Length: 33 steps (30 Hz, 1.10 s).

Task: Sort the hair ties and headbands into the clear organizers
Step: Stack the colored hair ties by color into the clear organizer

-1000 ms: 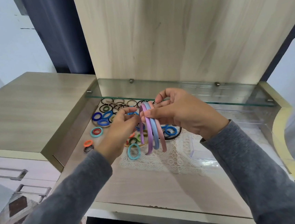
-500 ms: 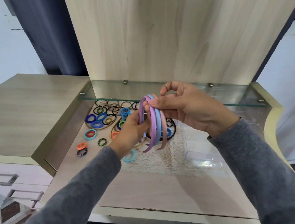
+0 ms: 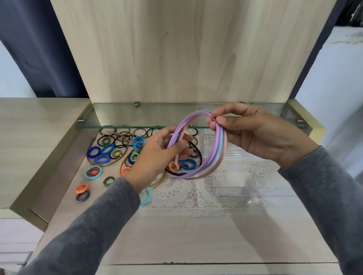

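My right hand [image 3: 257, 135] pinches a stack of three headbands [image 3: 218, 149], purple, light blue and pink, at their right side, above the desk. My left hand [image 3: 158, 154] holds the headbands' left ends, its fingers curled round them. Below and to the right stand clear organizers [image 3: 228, 185] on a white lace doily [image 3: 181, 194]. Many coloured hair ties [image 3: 102, 152] and thin dark headbands lie spread on the desk at the left, partly hidden behind my left hand.
A glass shelf [image 3: 117, 114] runs across the back above the ties, under a tall wooden back panel. A raised wooden cabinet top [image 3: 22, 138] stands to the left. An orange tie [image 3: 81, 187] and a striped tie [image 3: 82, 195] lie near the left wall.
The headbands have been turned from edge-on to a wide loop and moved right. My right hand shifted right with them; my left hand now holds their left ends.
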{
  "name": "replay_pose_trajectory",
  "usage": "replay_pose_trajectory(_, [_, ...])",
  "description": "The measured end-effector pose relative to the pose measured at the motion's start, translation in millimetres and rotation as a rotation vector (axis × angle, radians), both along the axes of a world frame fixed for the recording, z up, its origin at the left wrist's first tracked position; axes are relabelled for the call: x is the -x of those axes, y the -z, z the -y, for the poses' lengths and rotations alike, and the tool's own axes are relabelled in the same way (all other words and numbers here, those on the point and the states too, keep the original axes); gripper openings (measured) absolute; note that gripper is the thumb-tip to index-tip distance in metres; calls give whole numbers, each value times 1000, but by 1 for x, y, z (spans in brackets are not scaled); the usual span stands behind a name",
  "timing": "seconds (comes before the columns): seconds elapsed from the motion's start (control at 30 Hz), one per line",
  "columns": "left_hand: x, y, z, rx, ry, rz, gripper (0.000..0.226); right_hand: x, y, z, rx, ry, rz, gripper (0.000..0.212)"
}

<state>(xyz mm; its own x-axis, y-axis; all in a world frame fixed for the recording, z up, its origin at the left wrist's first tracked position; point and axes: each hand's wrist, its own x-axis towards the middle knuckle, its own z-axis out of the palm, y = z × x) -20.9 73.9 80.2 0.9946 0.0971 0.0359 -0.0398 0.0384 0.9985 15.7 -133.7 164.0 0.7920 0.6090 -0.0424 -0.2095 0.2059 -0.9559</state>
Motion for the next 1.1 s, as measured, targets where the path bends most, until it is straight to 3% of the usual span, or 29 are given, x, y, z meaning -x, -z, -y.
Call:
replay_pose_trajectory(0.4, [-31, 0, 36, -14, 23, -22, 19, -29, 31, 69, -31, 139, -62, 20])
replay_pose_trajectory(0.6, [-46, 15, 63, -104, 38, -49, 25, -44, 69, 102, -34, 113, -75, 39])
replay_pose_trajectory(0.9, [-61, 32, 91, -272, 41, -8, 28, -51, 104, 135, -39, 171, -76, 39])
replay_pose_trajectory(1.1, [-62, 43, 103, -431, 52, 19, 25, -52, 115, 149, 84, 186, -60, 47])
